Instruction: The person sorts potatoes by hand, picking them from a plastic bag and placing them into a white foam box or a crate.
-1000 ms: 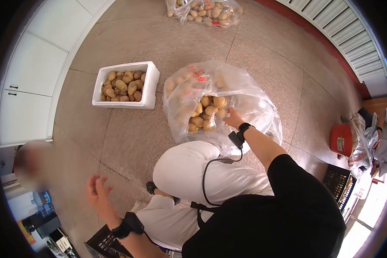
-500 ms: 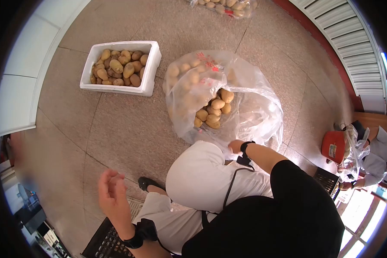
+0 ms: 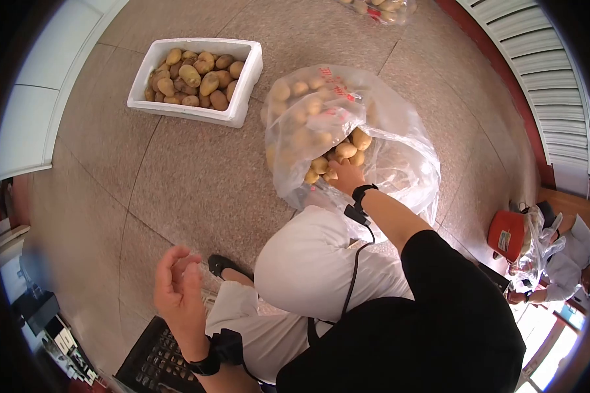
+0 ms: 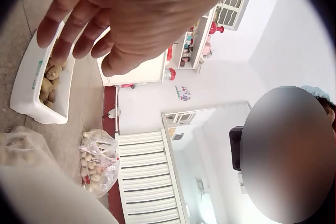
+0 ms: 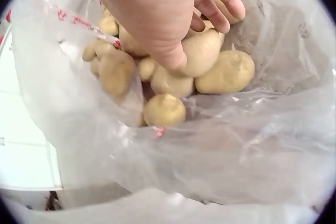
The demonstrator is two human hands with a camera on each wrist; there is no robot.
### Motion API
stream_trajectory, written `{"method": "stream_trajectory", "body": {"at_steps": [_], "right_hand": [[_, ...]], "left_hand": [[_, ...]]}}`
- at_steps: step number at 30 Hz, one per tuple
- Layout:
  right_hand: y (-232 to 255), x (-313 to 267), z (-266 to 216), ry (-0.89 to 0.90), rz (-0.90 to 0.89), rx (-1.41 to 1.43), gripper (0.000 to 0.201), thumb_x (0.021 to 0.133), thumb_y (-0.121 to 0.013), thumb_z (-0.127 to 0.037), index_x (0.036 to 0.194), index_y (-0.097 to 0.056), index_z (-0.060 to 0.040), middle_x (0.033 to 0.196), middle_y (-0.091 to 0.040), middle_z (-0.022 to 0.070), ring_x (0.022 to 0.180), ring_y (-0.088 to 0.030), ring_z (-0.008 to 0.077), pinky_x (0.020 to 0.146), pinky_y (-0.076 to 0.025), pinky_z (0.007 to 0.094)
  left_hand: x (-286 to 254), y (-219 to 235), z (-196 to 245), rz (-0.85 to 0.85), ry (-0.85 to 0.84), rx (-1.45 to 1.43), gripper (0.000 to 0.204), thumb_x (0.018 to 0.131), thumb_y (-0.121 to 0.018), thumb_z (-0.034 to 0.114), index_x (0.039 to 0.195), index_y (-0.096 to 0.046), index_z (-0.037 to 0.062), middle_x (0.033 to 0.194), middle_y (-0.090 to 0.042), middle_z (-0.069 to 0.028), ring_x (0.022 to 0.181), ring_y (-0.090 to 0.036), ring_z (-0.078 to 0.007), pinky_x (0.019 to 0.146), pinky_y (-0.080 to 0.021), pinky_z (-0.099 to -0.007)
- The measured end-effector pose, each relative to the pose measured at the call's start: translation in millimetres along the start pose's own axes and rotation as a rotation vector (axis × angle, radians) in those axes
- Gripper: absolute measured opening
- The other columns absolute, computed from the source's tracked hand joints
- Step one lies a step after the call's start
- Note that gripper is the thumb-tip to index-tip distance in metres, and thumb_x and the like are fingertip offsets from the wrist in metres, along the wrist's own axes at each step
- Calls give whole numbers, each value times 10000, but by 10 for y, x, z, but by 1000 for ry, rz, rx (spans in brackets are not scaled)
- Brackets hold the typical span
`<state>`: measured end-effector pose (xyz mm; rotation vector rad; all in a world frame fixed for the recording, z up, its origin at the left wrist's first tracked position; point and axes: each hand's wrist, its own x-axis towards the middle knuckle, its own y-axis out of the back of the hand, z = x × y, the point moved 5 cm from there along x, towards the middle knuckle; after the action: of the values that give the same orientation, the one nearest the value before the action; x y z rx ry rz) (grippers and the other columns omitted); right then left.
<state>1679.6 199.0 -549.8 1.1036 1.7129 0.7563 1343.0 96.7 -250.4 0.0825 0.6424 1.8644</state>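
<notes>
My right hand reaches into the mouth of a large clear plastic bag of potatoes on the floor. In the right wrist view its thumb and curled fingers grip a potato at the top of the pile. Another potato lies right beside that one, and a smaller potato sits below, near the plastic. My left hand is raised over the floor at the lower left, fingers loosely bent, holding nothing. Beyond the bag to the left stands a white foam box filled with potatoes.
Another bag of potatoes lies farther off on the floor. A black crate is under my left forearm. On the right, a person is beside a red bucket and clear plastic. White cabinets line the left.
My right hand drew back from the bag toward my knee, then went into its opening onto the potatoes. The left hand rose slightly and stayed raised. The head view shifted.
</notes>
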Motion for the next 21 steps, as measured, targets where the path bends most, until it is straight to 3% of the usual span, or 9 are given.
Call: {"method": "stream_trajectory", "body": {"at_steps": [3,5,8,14,18,20,21], "right_hand": [[-193,-17,-12,-65,-126,-100,358,741,-617,-317,1000,-509,-95,1063,-536,191,920,-570,346,772,-468,428],[-363,-29,125,-266,-199,-35,484,729,-623,-342,1104,-463,-81,1107,-519,184,993,-553,332,802,-472,417],[-543,-2,339,-403,-87,54,521,666,-656,-370,1023,-490,-28,986,-588,212,937,-573,354,794,-468,414],[-752,84,485,-417,-308,135,521,609,-688,-306,1018,-519,-32,969,-603,210,937,-582,330,804,-466,407],[-821,82,499,-383,-264,103,567,584,-710,-308,1045,-528,-33,964,-606,211,926,-586,335,784,-476,407],[-710,74,478,-274,-164,156,613,576,-730,-285,1083,-509,-23,964,-606,203,861,-615,303,692,-520,382],[-528,25,363,-432,-291,358,570,616,-733,-210,1095,-493,-14,948,-607,162,774,-634,254,576,-545,344]], "left_hand": [[25,-37,23,-32,-10,27,250,840,-522,10,1087,-508,-27,982,-569,-86,874,-596,-158,761,-453,-246],[24,-46,-8,-44,-21,42,249,856,-518,52,1097,-511,-13,997,-571,-80,874,-591,-153,710,-456,-239],[26,-61,-31,-51,-11,27,248,872,-513,93,1103,-518,2,1012,-572,-73,872,-586,-148,662,-459,-235],[47,-22,-66,-41,18,1,242,870,-502,86,1095,-525,2,1007,-570,-74,863,-586,-152,664,-460,-243],[52,-30,-48,-47,31,-16,234,860,-516,47,1083,-513,-23,997,-568,-82,866,-591,-146,728,-457,-234],[53,-42,-14,-34,65,-39,233,862,-515,54,1082,-514,-22,994,-569,-83,861,-593,-147,710,-459,-234],[53,-43,-8,-31,97,-66,232,864,-514,61,1081,-515,-21,992,-569,-84,857,-595,-147,693,-461,-233]]}}
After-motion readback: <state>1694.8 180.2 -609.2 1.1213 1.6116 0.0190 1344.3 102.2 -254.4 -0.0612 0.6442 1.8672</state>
